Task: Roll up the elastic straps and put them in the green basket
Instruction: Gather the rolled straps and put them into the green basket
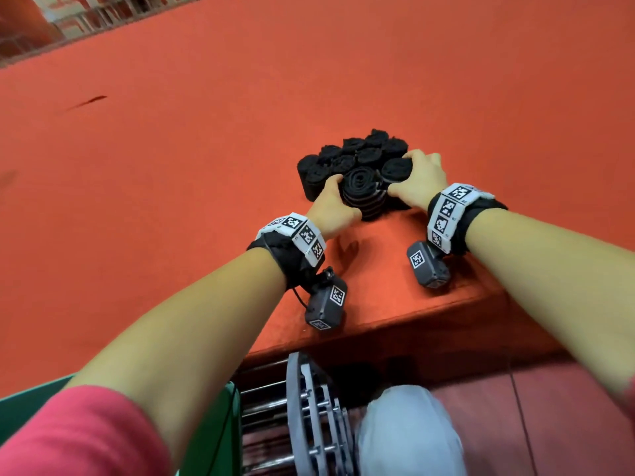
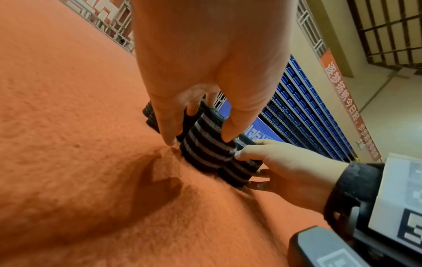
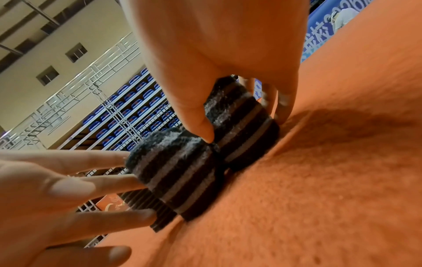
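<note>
Several black rolled straps (image 1: 357, 152) stand on end in a tight cluster on the red carpet (image 1: 171, 166). The nearest one, a grey-striped roll (image 1: 362, 192) (image 2: 205, 144) (image 3: 178, 173), sits between my hands. My left hand (image 1: 335, 206) (image 2: 196, 130) holds it, thumb on one side and fingers on the other. My right hand (image 1: 419, 180) (image 3: 242, 117) grips the neighbouring roll (image 1: 397, 168) (image 3: 246, 130) on the cluster's right, thumb in front and fingers behind. A corner of the green basket (image 1: 216, 434) shows at the bottom left, below the platform.
The carpeted platform ends at an edge (image 1: 378, 334) just below my wrists. Under it stands a grey metal wheel-shaped frame (image 1: 309, 413), beside my knee in light jeans (image 1: 405, 438). A railing (image 1: 68, 18) runs along the far left.
</note>
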Demonstrator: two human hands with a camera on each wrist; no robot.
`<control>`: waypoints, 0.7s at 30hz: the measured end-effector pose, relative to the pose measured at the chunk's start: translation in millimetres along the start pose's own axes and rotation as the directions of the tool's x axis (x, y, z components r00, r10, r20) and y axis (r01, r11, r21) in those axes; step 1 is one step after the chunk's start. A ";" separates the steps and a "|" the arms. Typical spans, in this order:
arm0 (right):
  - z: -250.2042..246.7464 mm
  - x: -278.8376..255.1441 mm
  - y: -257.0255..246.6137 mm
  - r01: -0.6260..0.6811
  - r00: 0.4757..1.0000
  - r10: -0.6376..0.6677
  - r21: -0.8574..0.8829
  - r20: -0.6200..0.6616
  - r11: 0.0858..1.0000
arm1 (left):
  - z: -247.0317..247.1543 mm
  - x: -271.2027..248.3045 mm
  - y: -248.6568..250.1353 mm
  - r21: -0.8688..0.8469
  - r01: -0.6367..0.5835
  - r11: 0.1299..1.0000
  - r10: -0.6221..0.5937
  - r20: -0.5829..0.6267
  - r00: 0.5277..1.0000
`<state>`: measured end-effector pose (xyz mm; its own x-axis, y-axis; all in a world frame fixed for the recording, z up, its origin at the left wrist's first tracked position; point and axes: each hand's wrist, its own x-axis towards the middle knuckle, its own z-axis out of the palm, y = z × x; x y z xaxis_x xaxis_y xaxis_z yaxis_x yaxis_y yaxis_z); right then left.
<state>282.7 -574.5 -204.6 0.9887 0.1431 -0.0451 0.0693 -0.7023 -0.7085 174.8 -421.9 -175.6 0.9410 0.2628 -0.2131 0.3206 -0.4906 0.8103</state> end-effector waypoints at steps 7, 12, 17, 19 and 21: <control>3.2 -12.5 -5.2 0.021 0.999 -0.022 0.028 0.043 0.999 | 5.3 1.9 -4.2 -0.049 0.046 0.998 -0.049 -0.045 0.998; -1.5 -31.3 -18.3 0.091 0.981 -0.095 0.033 0.166 0.995 | 1.9 -3.7 -14.2 0.008 0.045 0.999 -0.044 -0.096 0.994; -10.8 -60.9 -38.5 0.165 0.952 -0.161 0.008 0.261 0.986 | -19.2 -34.1 -11.9 0.074 0.051 0.996 -0.043 -0.107 0.993; -16.9 -75.7 -49.5 0.200 0.941 -0.192 -0.001 0.280 0.980 | -28.1 -48.0 -12.5 0.062 0.059 0.996 -0.051 -0.128 0.991; -22.4 -90.9 -63.2 0.240 0.927 -0.229 0.001 0.298 0.971 | -40.8 -59.6 -16.7 0.052 0.066 0.997 -0.058 -0.139 0.989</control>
<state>191.5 -558.7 -140.0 0.8606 0.5014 -0.0894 0.3041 -0.6467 -0.6995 108.9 -395.5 -154.1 0.8967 0.4035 -0.1820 0.3869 -0.5145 0.7652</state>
